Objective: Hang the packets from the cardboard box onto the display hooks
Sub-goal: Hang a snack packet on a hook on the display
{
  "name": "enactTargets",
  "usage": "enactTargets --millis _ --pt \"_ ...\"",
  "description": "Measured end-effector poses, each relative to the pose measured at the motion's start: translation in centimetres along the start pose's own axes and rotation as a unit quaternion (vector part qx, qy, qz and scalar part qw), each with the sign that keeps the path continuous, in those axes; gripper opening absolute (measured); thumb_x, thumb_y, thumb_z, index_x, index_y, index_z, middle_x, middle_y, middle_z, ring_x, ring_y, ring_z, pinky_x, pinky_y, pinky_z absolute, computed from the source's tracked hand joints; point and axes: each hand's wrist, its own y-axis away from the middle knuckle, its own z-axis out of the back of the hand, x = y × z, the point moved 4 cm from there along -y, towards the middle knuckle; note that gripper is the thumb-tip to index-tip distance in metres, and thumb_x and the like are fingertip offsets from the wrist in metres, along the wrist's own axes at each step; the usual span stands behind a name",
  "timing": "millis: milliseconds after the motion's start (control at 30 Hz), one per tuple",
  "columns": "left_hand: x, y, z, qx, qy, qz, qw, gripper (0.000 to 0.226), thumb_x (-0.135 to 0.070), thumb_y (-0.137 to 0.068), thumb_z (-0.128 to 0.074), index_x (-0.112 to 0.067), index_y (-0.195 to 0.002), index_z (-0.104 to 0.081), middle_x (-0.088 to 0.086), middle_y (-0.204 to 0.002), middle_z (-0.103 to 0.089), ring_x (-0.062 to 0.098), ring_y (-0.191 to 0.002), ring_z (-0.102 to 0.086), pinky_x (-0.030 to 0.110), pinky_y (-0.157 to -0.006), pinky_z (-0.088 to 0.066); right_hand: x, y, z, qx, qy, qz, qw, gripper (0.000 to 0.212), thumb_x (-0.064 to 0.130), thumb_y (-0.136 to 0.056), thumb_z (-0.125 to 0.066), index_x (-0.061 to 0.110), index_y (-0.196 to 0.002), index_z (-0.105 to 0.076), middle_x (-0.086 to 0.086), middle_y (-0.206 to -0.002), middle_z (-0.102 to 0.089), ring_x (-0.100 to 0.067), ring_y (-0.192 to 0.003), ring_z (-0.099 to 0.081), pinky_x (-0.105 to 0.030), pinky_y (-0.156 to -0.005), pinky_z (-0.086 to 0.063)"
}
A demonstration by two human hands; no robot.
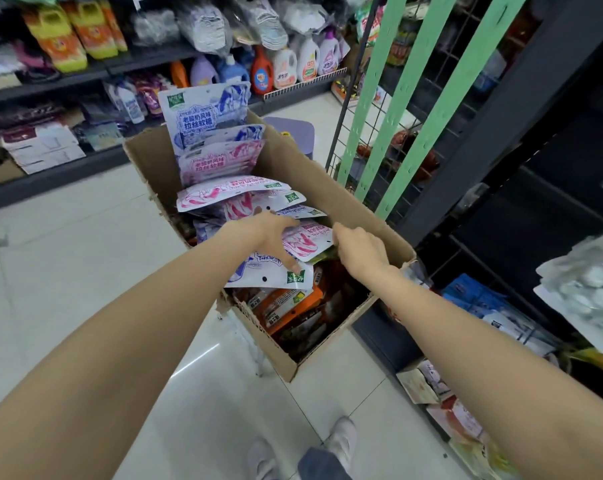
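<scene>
Bare forearms, sleeveless to the frame edge; pale sneakers (pixel 343 436); dark blue trouser leg (pixel 322 464).

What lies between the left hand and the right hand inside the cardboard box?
In the head view, a pink-and-white packet lies between the left hand and the right hand, over the cardboard box.
</scene>
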Motion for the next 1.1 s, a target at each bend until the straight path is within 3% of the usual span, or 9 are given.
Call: enactTargets --millis 133,200,300,433,567,733,900,1000,1100 --pt "-0.1 1.4 0.4 -0.019 0.031 -0.020 0.999 0.103 -0.061 -0.068 -0.073 -0.024 -0.149 -0.022 0.006 -0.152 -0.031 0.029 -0.135 -0.033 0.040 -0.106 -0.032 -1.6 0.1 3.6 -0.023 -0.143 -0.037 0.989 0.019 0.009 -0.090 -0.057 0.025 -0.085 -0.066 -0.004 -0.098 -0.069 -0.026 -0.093 -0.063 -0.033 -0.074 -0.049" --pt "-0.9 2.3 1.1 -0.059 0.094 -0.048 0.993 0.086 -0.053 -0.074 -0.072 -0.017 -0.143 -0.036 0.003 -0.142 -0.045 0.023 -0.127 -0.044 0.033 -0.101 -0.035 -2.2 0.4 5.9 -0.036 -0.209 -0.040 0.976 0.008 0.018 -0.087 -0.065 0.024 -0.084 -0.070 -0.001 -0.094 -0.070 -0.022 -0.093 -0.064 -0.037 -0.082 -0.051" --pt "-3.1 3.7 2.8 -0.163 0.242 -0.110 0.950 0.038 -0.037 -0.092 -0.056 -0.008 -0.116 -0.060 0.004 -0.105 -0.062 0.020 -0.098 -0.055 0.028 -0.081 -0.039 -2.7 1.3 8.9 -0.077 -0.241 -0.044 0.966 0.011 0.022 -0.084 -0.070 0.016 -0.091 -0.074 0.000 -0.086 -0.067 -0.016 -0.083 -0.059 -0.032 -0.078 -0.045" --pt "-6.5 5.9 5.9 -0.264 0.324 -0.157 0.895 0.028 -0.028 -0.098 -0.048 -0.007 -0.107 -0.062 0.005 -0.094 -0.065 0.019 -0.087 -0.058 0.028 -0.074 -0.041 -3.0 3.0 12.3 -0.104 -0.266 -0.039 0.958 0.008 0.022 -0.085 -0.070 0.015 -0.087 -0.073 -0.003 -0.081 -0.066 -0.013 -0.075 -0.055 -0.024 -0.065 -0.035" --pt "-10.9 8.0 9.7 -0.319 0.280 -0.215 0.880 0.018 -0.020 -0.090 -0.062 -0.014 -0.106 -0.066 -0.001 -0.095 -0.064 0.015 -0.089 -0.057 0.022 -0.069 -0.034 -4.2 6.0 16.2 -0.168 -0.276 -0.042 0.945 0.010 0.021 -0.084 -0.070 0.020 -0.075 -0.067 -0.002 -0.072 -0.064 -0.013 -0.069 -0.053 -0.022 -0.060 -0.038" --pt "-17.7 10.1 14.4 -0.360 0.221 -0.270 0.865 0.020 -0.015 -0.091 -0.060 -0.014 -0.110 -0.067 0.003 -0.111 -0.064 0.021 -0.099 -0.056 0.022 -0.076 -0.032 -8.5 10.9 21.7 -0.233 -0.276 -0.059 0.931 0.008 0.014 -0.081 -0.073 0.016 -0.087 -0.069 0.011 -0.079 -0.064 -0.006 -0.075 -0.059 -0.023 -0.072 -0.044" --pt "-26.4 11.4 16.9 -0.360 0.161 -0.336 0.855 0.018 -0.018 -0.088 -0.064 -0.020 -0.105 -0.067 -0.001 -0.113 -0.061 0.021 -0.112 -0.052 0.022 -0.086 -0.031 -15.5 17.1 25.7 -0.323 -0.314 -0.114 0.886 0.020 0.018 -0.072 -0.080 0.025 -0.063 -0.064 0.010 -0.055 -0.061 -0.001 -0.053 -0.054 -0.023 -0.057 -0.042" --pt "-33.3 12.8 16.5 -0.383 0.030 -0.377 0.843 0.020 -0.026 -0.084 -0.066 -0.029 -0.104 -0.066 -0.005 -0.118 -0.056 0.023 -0.118 -0.046 0.038 -0.096 -0.038 -19.0 21.5 27.0 -0.346 -0.318 -0.121 0.874 0.017 0.017 -0.073 -0.079 0.024 -0.064 -0.066 0.008 -0.055 -0.059 -0.005 -0.055 -0.052 -0.028 -0.059 -0.042" --pt "-40.4 14.3 15.2 -0.360 0.072 -0.427 0.826 0.011 -0.024 -0.087 -0.062 -0.028 -0.095 -0.067 -0.005 -0.102 -0.065 0.021 -0.102 -0.057 0.040 -0.091 -0.045 -23.3 26.7 28.3 -0.391 -0.327 -0.138 0.850 0.020 0.016 -0.073 -0.079 0.026 -0.062 -0.067 0.012 -0.057 -0.064 -0.002 -0.057 -0.059 -0.027 -0.062 -0.049"
